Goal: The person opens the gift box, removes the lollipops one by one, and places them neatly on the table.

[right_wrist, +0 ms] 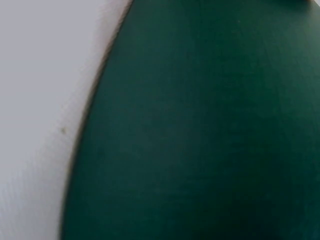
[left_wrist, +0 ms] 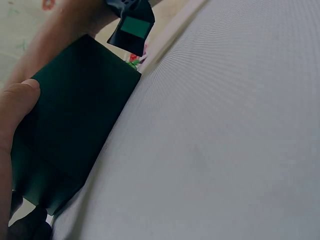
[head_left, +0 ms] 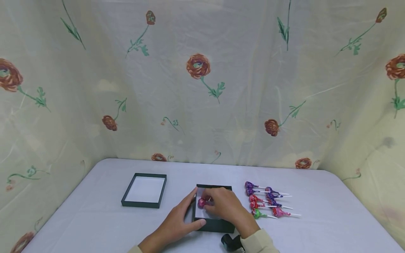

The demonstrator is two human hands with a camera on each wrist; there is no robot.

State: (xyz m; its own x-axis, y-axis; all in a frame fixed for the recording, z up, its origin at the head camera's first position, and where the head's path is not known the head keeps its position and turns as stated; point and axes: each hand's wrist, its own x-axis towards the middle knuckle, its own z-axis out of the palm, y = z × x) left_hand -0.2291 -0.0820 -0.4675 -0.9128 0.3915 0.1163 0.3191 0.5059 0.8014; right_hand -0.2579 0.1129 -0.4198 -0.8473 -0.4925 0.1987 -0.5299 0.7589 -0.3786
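A dark green box (head_left: 216, 226) stands on the white-covered table near its front edge. My left hand (head_left: 190, 211) grips the box's left side, thumb on the near corner and fingers along the far wall. My right hand (head_left: 210, 203) reaches into the box and pinches a pink-wrapped lollipop (head_left: 201, 202) over its white floor. In the left wrist view my thumb (left_wrist: 17, 100) lies on the box's dark outer wall (left_wrist: 75, 130). The right wrist view shows only the box's green surface (right_wrist: 200, 125), blurred and very close, beside the white cloth (right_wrist: 45, 75).
A shallow dark green lid (head_left: 126, 196) with a white inside lies to the left of the box. Several wrapped lollipops (head_left: 269, 203), purple, red and green, lie in a cluster to the right. Flowered curtains close off the table's back and sides.
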